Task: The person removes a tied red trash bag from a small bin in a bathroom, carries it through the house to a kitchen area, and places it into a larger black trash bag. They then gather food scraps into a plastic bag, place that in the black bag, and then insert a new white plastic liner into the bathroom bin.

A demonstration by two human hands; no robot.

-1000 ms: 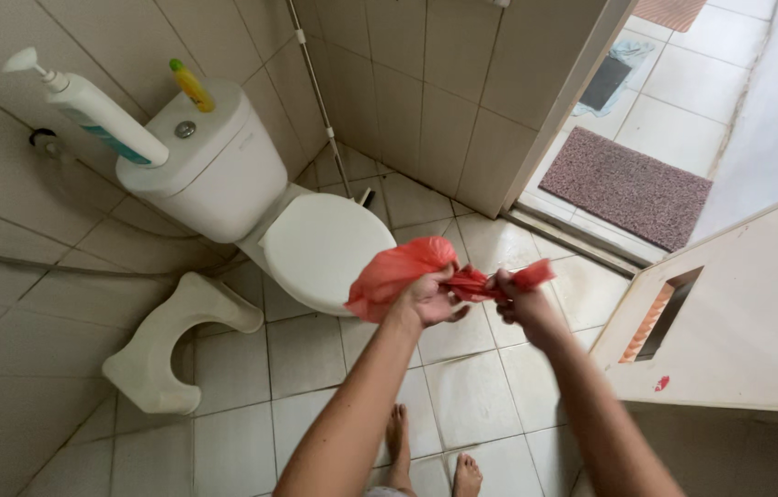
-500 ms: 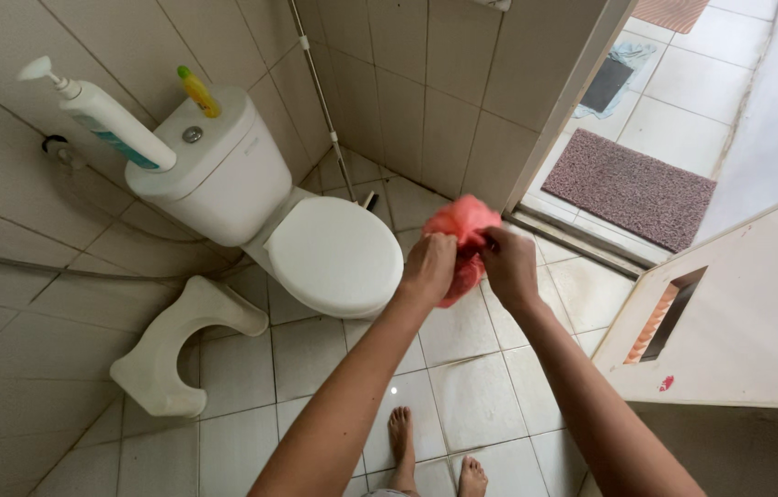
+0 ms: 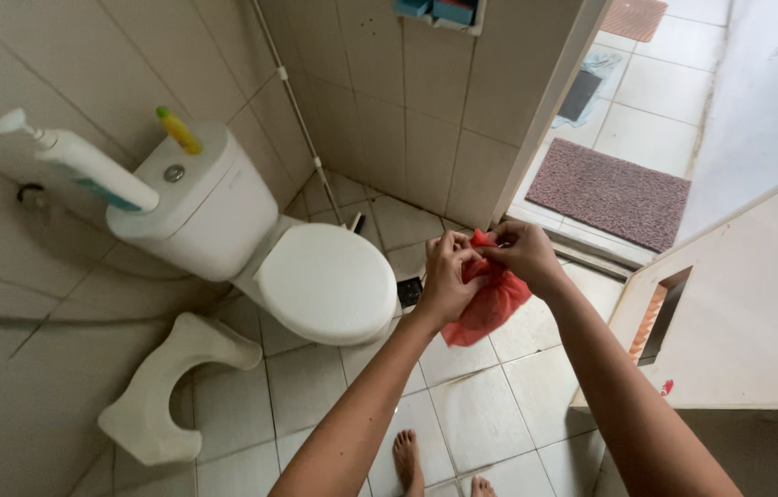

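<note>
Both hands meet in front of the chest, above the tiled floor (image 3: pixel 490 414). The left hand (image 3: pixel 449 276) and the right hand (image 3: pixel 519 255) each have a closed grip on the top edge of a thin red plastic bag (image 3: pixel 490 306), fingertips pinched into the gathered plastic, thumbs close together. The bag hangs limp below the grip, its lower end loose and pointing down toward the floor tiles.

Left of the grip stands a white toilet (image 3: pixel 324 281) with its lid shut; a pump bottle (image 3: pixel 85 166) and a small yellow bottle (image 3: pixel 179 131) sit on the cistern further left. A white step stool (image 3: pixel 163 387) lies below and left. Just beneath the left wrist a small dark floor drain (image 3: pixel 409 292) shows. Bare feet (image 3: pixel 407 460) stand directly under the arms. Beyond the grip, past the doorway, lies a purple mat (image 3: pixel 608 191).

As I judge it, the risks are few. The film is thin, so pulling the two pinches apart too hard could tear the edge. The plastic may also slip from the fingertips, since only a narrow fold is held, and the bag would then drop onto the floor, perhaps near the drain. Whether the bag holds anything cannot be told.
</note>
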